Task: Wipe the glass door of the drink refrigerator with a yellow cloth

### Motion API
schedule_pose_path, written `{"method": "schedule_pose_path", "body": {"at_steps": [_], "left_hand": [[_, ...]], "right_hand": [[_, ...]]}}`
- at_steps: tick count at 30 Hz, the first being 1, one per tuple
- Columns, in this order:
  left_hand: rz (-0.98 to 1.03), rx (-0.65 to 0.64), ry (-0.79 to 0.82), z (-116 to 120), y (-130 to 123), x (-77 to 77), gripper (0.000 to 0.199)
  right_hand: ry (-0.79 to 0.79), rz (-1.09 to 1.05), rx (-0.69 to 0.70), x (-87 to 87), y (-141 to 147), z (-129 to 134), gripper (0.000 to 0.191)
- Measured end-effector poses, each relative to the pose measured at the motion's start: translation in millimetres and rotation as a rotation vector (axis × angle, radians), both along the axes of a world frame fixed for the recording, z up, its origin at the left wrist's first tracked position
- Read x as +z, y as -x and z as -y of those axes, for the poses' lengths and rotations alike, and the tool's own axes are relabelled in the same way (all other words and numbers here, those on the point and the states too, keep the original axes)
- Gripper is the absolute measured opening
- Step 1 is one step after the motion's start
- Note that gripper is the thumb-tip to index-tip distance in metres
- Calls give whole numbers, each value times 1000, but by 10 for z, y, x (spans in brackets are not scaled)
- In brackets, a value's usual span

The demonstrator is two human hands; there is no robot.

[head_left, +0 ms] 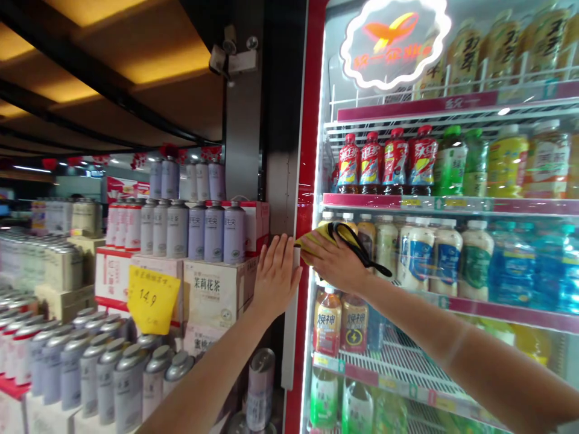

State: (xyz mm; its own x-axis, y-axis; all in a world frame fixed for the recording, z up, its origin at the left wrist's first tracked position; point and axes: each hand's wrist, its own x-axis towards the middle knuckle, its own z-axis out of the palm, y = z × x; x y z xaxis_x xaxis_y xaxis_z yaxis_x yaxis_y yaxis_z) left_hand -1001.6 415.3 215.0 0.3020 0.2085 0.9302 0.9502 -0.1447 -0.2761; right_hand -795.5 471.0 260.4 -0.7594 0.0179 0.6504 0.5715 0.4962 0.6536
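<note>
My left hand (277,274) lies flat against the side edge of the fridge, its fingers extended upward and nothing in it. Beside it, my right hand (332,259) presses a yellow cloth (316,238) with a black edge and loop against the red door frame (305,211) and the glass. The cloth shows above and behind the fingers, and its black loop hangs over the wrist side. Behind the glass, bottled drinks stand on shelves, among them red-capped bottles (395,163) and white-capped bottles (420,253).
Stacked cartons (210,292) and metal cans (224,232) stand close on the left, with a yellow price sign (152,299) on them. More cans (131,386) fill the lower left. A dark pillar (244,120) rises beside the fridge. A glowing sign (393,42) is at the top.
</note>
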Motion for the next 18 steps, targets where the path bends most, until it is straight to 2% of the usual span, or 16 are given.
{"method": "schedule_pose_path", "body": {"at_steps": [2,8,11,13,15,18], "left_hand": [[4,-11,5,0,6,-16,71],[9,-19,17,-62,-73,71,72],[15,-33,6,-104,-135,99,73],[12,-43,-13,-131,-173,107,74],[9,-51,-36,-153,-200,109,76],[13,-68,-56,-169,-211,97,77]], "right_hand": [[4,18,33,-6,-48,-10,44],[12,-219,-34,482,54,-84,52],[14,-242,-44,594,39,-89,52],[0,-280,-55,594,-60,-70,52],[-22,-390,-84,505,-198,-31,53],[-43,-525,-131,155,-346,43,58]]}}
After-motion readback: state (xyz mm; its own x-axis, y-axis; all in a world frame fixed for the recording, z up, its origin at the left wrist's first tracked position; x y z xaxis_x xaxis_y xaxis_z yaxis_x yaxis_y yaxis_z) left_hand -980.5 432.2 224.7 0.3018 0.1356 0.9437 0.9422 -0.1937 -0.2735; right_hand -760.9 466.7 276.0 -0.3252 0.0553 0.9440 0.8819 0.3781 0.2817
